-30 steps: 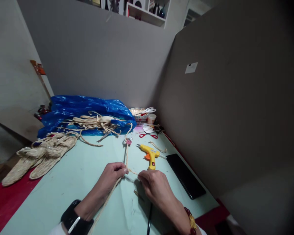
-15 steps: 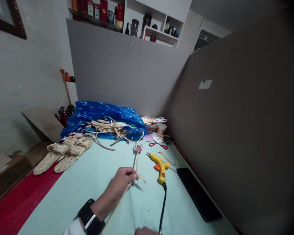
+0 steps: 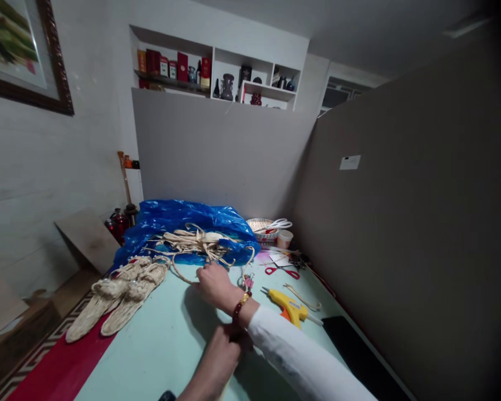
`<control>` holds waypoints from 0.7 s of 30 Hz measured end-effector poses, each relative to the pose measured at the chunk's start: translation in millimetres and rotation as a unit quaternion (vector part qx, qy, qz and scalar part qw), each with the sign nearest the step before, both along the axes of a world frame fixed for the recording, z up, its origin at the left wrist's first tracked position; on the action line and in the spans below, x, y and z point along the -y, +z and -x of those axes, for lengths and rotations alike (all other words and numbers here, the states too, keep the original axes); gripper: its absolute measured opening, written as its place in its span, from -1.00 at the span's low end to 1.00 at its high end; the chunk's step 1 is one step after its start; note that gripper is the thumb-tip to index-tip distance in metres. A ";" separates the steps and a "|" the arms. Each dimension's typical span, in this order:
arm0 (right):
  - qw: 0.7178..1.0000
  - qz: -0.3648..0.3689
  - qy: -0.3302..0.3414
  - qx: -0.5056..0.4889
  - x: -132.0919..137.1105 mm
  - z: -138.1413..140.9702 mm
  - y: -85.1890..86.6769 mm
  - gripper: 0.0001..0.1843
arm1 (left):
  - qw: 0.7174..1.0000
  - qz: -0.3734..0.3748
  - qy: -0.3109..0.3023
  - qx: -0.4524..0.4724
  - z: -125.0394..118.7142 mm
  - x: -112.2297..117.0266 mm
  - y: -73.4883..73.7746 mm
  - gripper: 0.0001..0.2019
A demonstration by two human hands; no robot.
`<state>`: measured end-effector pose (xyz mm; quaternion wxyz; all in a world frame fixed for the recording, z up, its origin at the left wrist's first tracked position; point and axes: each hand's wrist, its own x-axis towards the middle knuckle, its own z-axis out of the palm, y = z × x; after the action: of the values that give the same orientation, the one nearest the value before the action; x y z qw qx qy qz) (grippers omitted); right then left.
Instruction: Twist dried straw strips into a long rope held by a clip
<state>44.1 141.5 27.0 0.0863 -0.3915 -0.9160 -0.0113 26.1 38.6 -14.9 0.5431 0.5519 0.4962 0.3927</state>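
My right hand (image 3: 217, 285) reaches across my left, its fingers bent down at the front of a pile of pale straw strands (image 3: 192, 240). What the fingertips touch or hold there is hidden. My left hand (image 3: 223, 348) is closed low over the table, partly covered by my right wrist. A pale straw cord (image 3: 222, 389) shows just below it. Beyond my right wrist, a pink binder clip (image 3: 248, 282) sits on a straw strand. A yellow glue gun (image 3: 290, 307) lies right of my forearm, its handle covered by my sleeve.
Woven straw sandals (image 3: 123, 301) lie at left. A blue plastic bag (image 3: 183, 214) surrounds the straw. Red-handled scissors (image 3: 282, 273), a basket (image 3: 264, 227), a cup (image 3: 284, 239) and a black flat object (image 3: 354, 351) are at right. Grey partitions (image 3: 221, 150) stand behind and to the right.
My right hand has moved from the bottom edge forward and left, over my left hand, to the straw pile. The view has tilted upward, so the table sits lower.
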 end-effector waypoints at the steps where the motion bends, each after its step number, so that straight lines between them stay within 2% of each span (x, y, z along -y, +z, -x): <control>1: 1.000 -0.003 0.003 0.009 -8.3 6.8 -5.8 -0.79 | 1.000 -0.006 0.007 -0.004 0.2 0.1 0.4 -0.76; 6: 1.000 -0.004 0.018 0.020 -19.6 11.1 -24.3 -0.76 | 1.000 -0.017 0.009 0.001 0.5 -3.2 -9.0 -0.85; 12: 0.999 -0.005 -0.025 -0.023 -24.4 -3.2 -31.0 -0.77 | 0.999 0.003 0.030 -0.018 -0.5 -8.0 -22.7 -0.87; 16: 0.996 -0.010 -0.059 -0.059 -29.3 -2.1 -31.3 -0.72 | 1.000 0.013 0.015 -0.002 0.1 -7.4 -22.0 -0.84; 21: 0.993 -0.028 -0.051 -0.099 -30.2 3.7 -25.3 -0.75 | 1.000 -0.010 0.001 -0.014 2.0 -8.8 -16.8 -0.82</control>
<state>40.4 171.6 1.7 0.1867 -0.4343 -0.8812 -0.0028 24.0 47.4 -31.7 0.5302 0.5618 0.5006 0.3907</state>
